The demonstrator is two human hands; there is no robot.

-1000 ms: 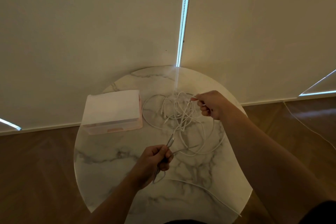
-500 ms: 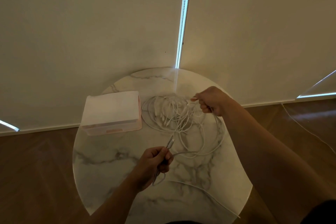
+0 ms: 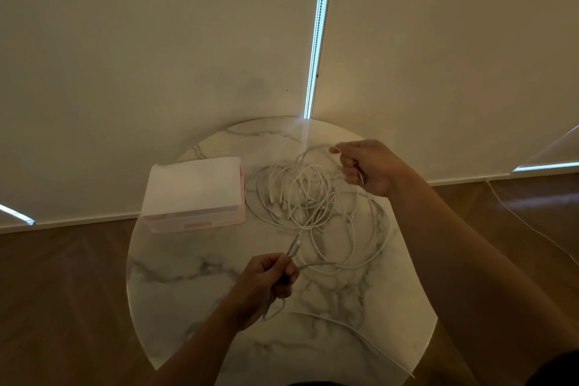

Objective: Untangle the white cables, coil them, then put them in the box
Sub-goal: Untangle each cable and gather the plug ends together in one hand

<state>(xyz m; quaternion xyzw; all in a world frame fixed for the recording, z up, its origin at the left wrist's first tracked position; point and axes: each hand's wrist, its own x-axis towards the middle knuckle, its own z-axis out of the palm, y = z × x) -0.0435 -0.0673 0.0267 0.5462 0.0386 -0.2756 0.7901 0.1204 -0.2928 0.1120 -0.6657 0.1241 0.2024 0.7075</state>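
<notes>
A tangle of white cables [image 3: 300,197] lies on the far half of a round marble table [image 3: 194,279]. My left hand [image 3: 266,282] grips a pair of cable ends, their plugs pointing up toward the tangle. My right hand [image 3: 366,166] pinches a cable strand lifted above the pile's right side. A pale pink box [image 3: 194,194] with its white lid on sits left of the cables. One long cable [image 3: 360,332] trails from my left hand across the near table to its right edge.
The table stands against cream roller blinds [image 3: 156,56] with a bright gap [image 3: 319,34] between them. Brown wooden floor [image 3: 62,291] surrounds the table. A thin cord [image 3: 526,222] runs over the floor at the right.
My right hand has risen and moved away to the right, drawing a strand up out of the pile. The tangle has loosened and spread. My left hand has kept its grip and place.
</notes>
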